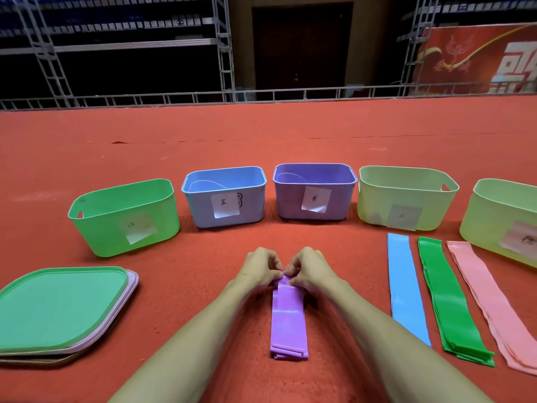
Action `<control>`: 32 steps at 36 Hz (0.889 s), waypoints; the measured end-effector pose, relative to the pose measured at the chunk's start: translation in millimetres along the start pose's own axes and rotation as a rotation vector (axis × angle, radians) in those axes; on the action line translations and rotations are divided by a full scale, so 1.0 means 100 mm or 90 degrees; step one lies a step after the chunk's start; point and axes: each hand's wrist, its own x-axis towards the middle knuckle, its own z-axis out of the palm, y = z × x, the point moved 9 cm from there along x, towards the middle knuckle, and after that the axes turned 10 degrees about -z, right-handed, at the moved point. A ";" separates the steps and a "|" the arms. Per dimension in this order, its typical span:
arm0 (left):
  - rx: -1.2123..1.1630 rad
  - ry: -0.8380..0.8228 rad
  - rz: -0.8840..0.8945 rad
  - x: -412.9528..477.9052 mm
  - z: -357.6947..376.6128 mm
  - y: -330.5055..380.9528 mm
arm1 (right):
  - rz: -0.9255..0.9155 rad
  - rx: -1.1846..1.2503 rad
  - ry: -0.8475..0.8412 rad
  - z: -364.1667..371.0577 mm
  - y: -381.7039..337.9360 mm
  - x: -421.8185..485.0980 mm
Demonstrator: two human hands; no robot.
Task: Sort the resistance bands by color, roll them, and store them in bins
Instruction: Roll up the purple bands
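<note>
Pinching purple band (288,321) far end | left hand (260,269), right hand (309,270)

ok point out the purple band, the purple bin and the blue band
purple band (287,324), head view, middle of the flat strip
purple bin (288,202), head view, front wall left of the label
blue band (404,286), head view, middle of the strip

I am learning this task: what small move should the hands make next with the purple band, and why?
Probably roll the far end toward the body: left hand and right hand pinch the purple band there, and the rest lies flat, unrolled.
</note>
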 end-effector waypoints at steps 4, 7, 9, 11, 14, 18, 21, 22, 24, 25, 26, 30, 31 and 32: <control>0.017 0.003 -0.019 0.01 0.01 -0.04 | -0.023 0.006 0.004 -0.02 -0.04 -0.03; 0.041 -0.017 -0.027 0.01 0.02 -0.09 | -0.041 0.003 -0.001 -0.02 -0.08 -0.05; 0.031 -0.032 -0.028 -0.01 0.04 -0.10 | -0.039 -0.005 -0.003 -0.02 -0.10 -0.06; 0.027 -0.032 -0.028 -0.03 0.05 -0.09 | -0.041 -0.011 0.000 -0.04 -0.13 -0.07; 0.010 -0.020 -0.029 -0.07 0.05 -0.08 | -0.041 -0.019 0.001 -0.05 -0.16 -0.06; 0.002 -0.012 -0.017 -0.11 0.05 -0.08 | -0.037 -0.029 0.008 -0.06 -0.14 -0.09; -0.006 -0.005 -0.008 -0.14 0.05 -0.08 | -0.051 -0.038 0.015 -0.06 -0.16 -0.11; -0.009 -0.005 -0.006 -0.15 0.05 -0.08 | -0.047 -0.039 0.014 -0.06 -0.16 -0.12; -0.028 -0.009 -0.011 -0.16 0.08 -0.10 | -0.036 -0.036 0.006 -0.05 -0.15 -0.13; -0.043 -0.011 -0.020 -0.16 0.08 -0.13 | -0.036 -0.036 0.002 -0.04 -0.16 -0.14; -0.055 -0.014 -0.031 -0.16 0.08 -0.16 | -0.036 -0.036 0.001 -0.04 -0.17 -0.16; -0.070 -0.033 -0.047 -0.18 0.09 -0.20 | -0.028 -0.039 -0.001 -0.03 -0.21 -0.20; -0.075 -0.034 -0.049 -0.20 0.08 -0.19 | -0.026 -0.044 -0.007 -0.03 -0.22 -0.21; -0.076 -0.034 -0.050 -0.22 0.07 -0.18 | -0.028 -0.047 -0.012 -0.02 -0.23 -0.22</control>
